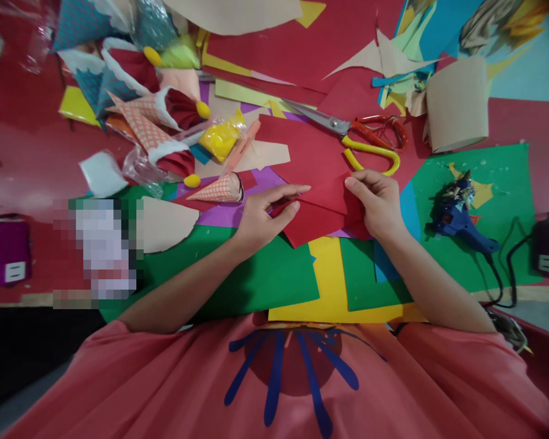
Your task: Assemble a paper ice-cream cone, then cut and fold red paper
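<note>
Two bare hands on my remote feed, both at the red sheet [328,196], which lies mid-table. Right hand [376,200]: thumb and fingertips together, clamped on the red sheet's right edge. Left hand [269,213]: thumb and forefinger apart at the red sheet's left side; I can't tell whether they touch it. Around the red sheet, I log scissors [335,125] just beyond, blades spread little if at all; checked cone [217,189] left; yellow packet [222,140] farther left and beyond; blue glue gun [462,225] well right; beige paper roll [457,105] right and beyond; yellow sheet [330,268] on the near side.
</note>
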Demonstrator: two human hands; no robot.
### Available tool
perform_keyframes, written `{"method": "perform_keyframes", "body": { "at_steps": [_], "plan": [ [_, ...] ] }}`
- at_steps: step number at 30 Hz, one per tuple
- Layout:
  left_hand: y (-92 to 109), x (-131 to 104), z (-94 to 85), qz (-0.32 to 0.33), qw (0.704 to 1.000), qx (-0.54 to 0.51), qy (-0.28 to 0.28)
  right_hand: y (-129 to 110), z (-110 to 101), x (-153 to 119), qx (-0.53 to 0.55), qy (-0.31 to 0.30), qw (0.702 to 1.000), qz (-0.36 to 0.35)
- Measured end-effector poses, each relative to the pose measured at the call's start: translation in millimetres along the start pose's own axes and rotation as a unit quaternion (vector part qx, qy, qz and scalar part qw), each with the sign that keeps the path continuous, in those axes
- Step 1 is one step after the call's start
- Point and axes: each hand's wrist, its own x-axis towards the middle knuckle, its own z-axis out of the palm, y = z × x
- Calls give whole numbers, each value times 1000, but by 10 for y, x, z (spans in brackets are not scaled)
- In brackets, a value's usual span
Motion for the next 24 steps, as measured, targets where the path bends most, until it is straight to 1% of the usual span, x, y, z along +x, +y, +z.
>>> {"method": "perform_keyframes", "body": {
  "at_steps": [5, 8, 11, 14, 17, 21, 24],
  "plan": [
    [8, 14, 2, 27, 999, 37, 2, -8, 0, -4, 1, 2, 1000, -2],
    [20, 17, -1, 32, 999, 43, 7, -9, -2, -4, -2, 5, 1000, 3],
    [39, 14, -5, 29, 999, 34, 8, -8, 2, -12, 2, 1, 1000, 6],
    [49, 11, -2, 7, 1000, 18, 10, -11, 18, -32, 4, -2, 1000, 10],
    [40, 12, 13, -10, 1000, 8, 26, -15, 40, -54, 0, 1, 1000, 5],
    [28, 16, 32, -2, 999, 10, 38, 3, 52, -61, 6, -1, 1000, -9],
    [34, 19, 31, -1, 999, 19, 35, 28, 48, -50, 22, -1, 1000, -4]
  ]
}}
